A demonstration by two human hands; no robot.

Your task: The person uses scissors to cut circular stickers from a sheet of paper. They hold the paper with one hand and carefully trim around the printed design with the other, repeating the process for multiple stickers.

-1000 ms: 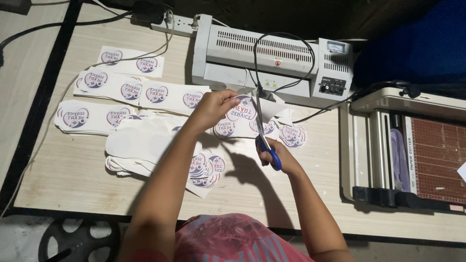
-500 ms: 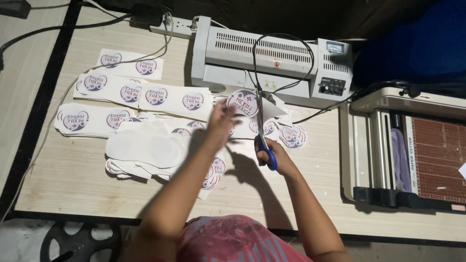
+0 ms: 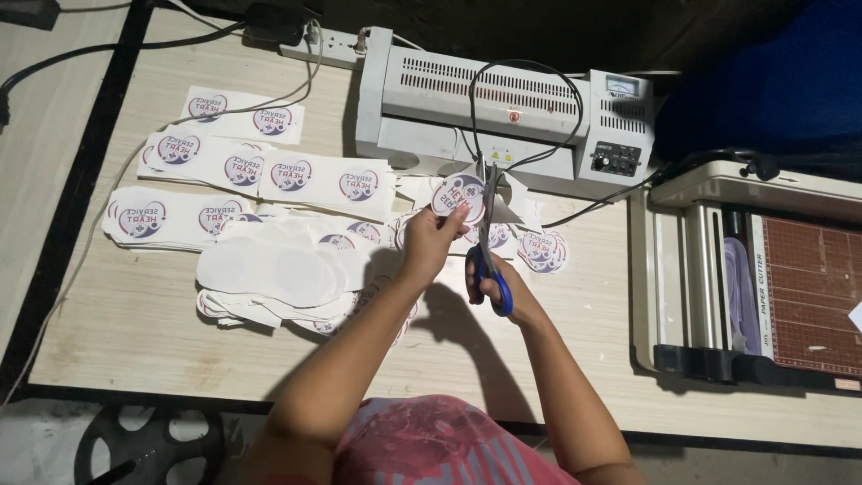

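Near the middle of the frame, the left hand (image 3: 429,241) is pinching a round sticker (image 3: 456,198) with its fingers closed on the lower edge, holding it up above the surface (image 3: 135,332). The right hand (image 3: 496,286) is gripping blue-handled scissors (image 3: 489,242), fingers through the loops (blades pointing up, right against the sticker's right edge). Printed sheets (image 3: 269,171) are lying at left, and a grey laminator (image 3: 503,112) is sitting just behind the hands.
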